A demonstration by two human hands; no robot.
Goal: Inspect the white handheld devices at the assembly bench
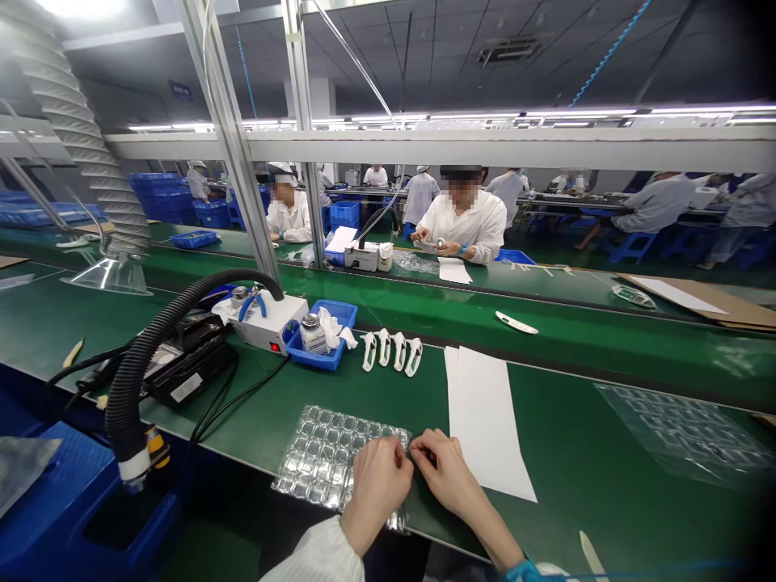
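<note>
My left hand (379, 482) and my right hand (440, 467) sit close together, fingertips nearly meeting at the right edge of a clear plastic blister tray (321, 457). Whatever lies between the fingertips is too small to make out. The tray rests on the green bench mat (563, 477), its lower corner passing under my left hand. Just right of my right hand lies a white paper sheet (488, 420). Beyond the hands stands a row of several curved white plastic parts (391, 352).
A blue bin (332, 353) holds a bottle and tissue beside a white unit with a red light (267, 323). A black ribbed hose (130, 388) runs left. Another clear tray (685, 436) lies right. Co-workers (461, 222) sit across the bench.
</note>
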